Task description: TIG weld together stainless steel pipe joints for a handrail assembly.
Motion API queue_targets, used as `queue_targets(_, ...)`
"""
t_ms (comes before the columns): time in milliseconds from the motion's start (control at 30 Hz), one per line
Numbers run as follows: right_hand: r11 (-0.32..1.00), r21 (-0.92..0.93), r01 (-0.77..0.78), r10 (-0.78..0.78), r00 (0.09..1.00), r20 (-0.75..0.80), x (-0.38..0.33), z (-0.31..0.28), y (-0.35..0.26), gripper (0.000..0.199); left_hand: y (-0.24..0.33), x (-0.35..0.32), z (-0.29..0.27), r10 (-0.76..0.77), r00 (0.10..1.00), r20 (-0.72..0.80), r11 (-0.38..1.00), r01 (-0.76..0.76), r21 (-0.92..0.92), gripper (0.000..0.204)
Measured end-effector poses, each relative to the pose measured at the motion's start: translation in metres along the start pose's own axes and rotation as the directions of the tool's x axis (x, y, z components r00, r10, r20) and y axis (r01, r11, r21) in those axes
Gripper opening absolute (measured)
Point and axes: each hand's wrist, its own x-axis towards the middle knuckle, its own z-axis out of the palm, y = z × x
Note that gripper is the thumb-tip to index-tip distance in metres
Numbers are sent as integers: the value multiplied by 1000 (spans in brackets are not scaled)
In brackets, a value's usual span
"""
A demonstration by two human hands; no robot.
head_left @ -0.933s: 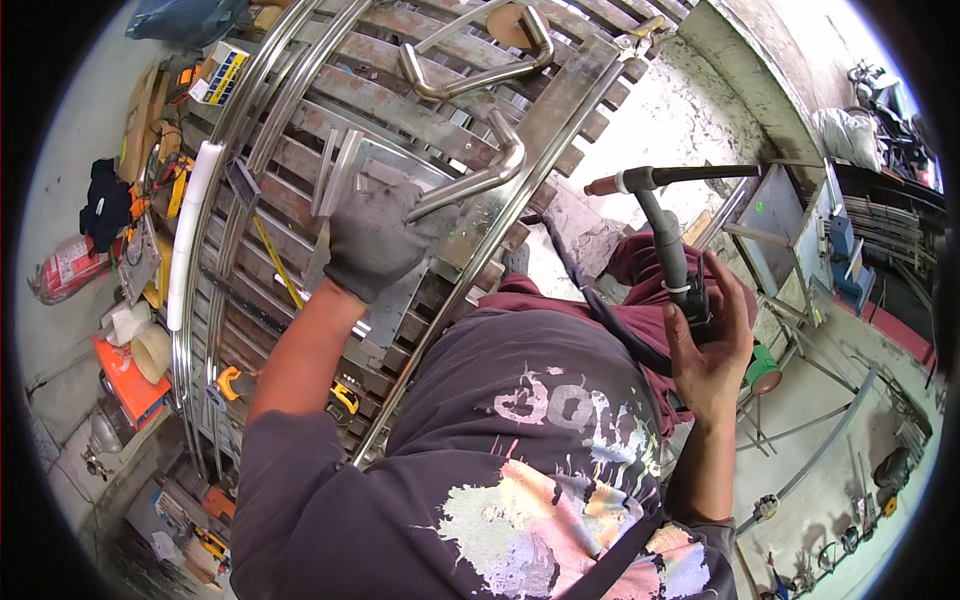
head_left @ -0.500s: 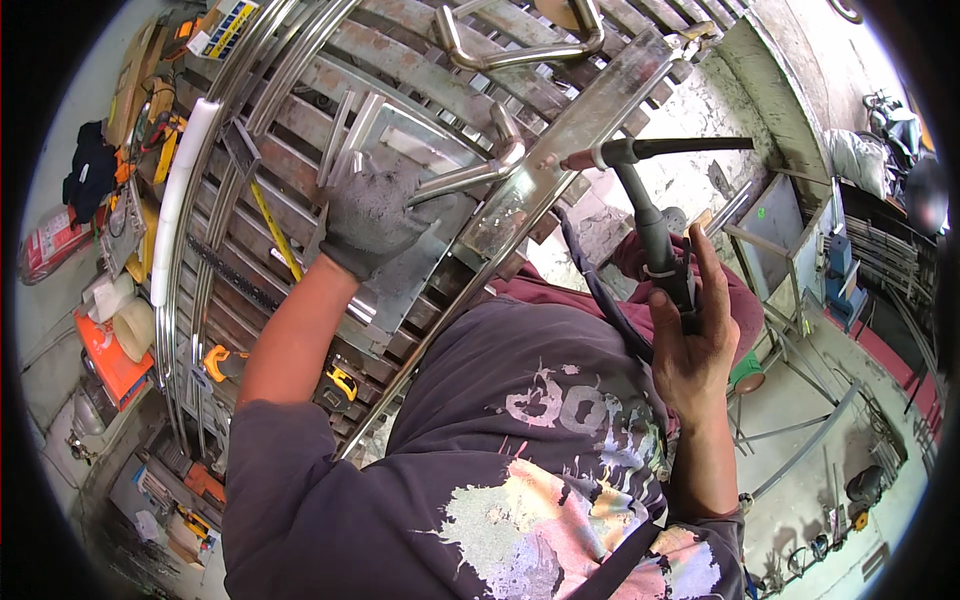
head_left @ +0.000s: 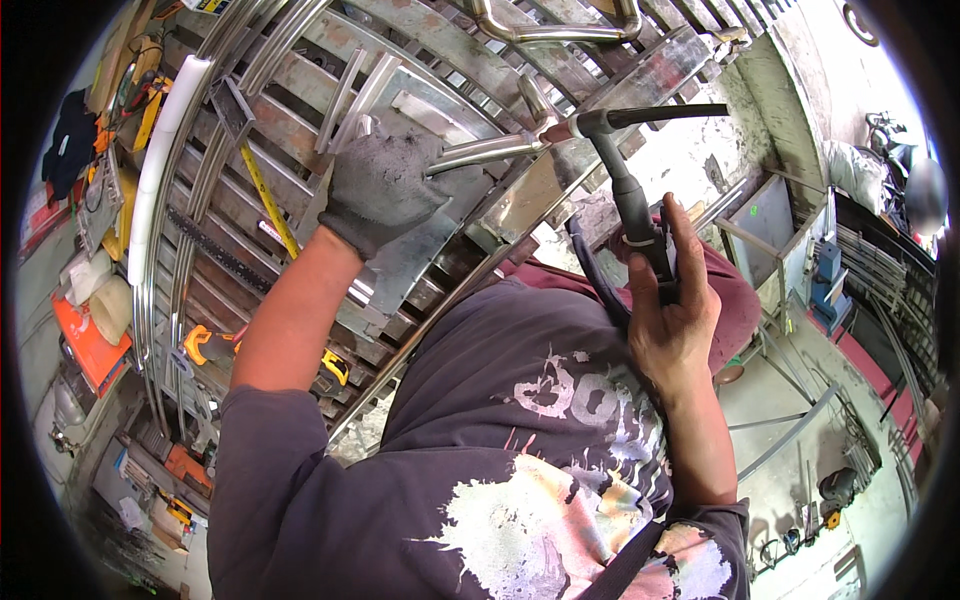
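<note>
Head view: left hand [head_left: 385, 190], in a grey glove, is closed around a bent steel tube [head_left: 485, 152], thumb side toward the torch. The tube runs out of the fist to the right, lying over a slatted metal table [head_left: 300, 110]. Right hand [head_left: 675, 310], bare, is wrapped tight on the black torch [head_left: 630, 195] handle, fingers curled round it, thumb up along the side. The torch neck rises from that grip and bends left; its nozzle tip sits right at the free end of the tube, touching or nearly so, can't tell which. A black cable [head_left: 595, 280] hangs just beside the right hand, on the body side. A yellow tape [head_left: 268, 200] lies on the slats, left of the gloved fist. Orange clamp [head_left: 210, 343] below the left forearm.
</note>
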Motion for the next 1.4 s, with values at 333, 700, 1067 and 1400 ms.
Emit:
queue_targets(333, 987, -85, 136, -137, 991, -5, 7, 6, -2, 61, -3, -5, -1, -43, 994, 96, 999, 42, 13, 51)
queue_targets(700, 988, -89, 130, -129, 992, 15, 7, 4, -3, 61, -2, -5, 0, -49, 995, 90, 999, 47, 26, 56)
queue_targets(1067, 972, -133, 192, -193, 981, 8, 8, 5, -3, 60, -3, -3, -3, -7, 997, 72, 998, 3, 62, 47)
queue_targets(1400, 975, -129, 179, -181, 984, -2, 7, 6, 0, 61, -4, 0, 0, 17, 1000, 3, 1000, -17, 15, 38)
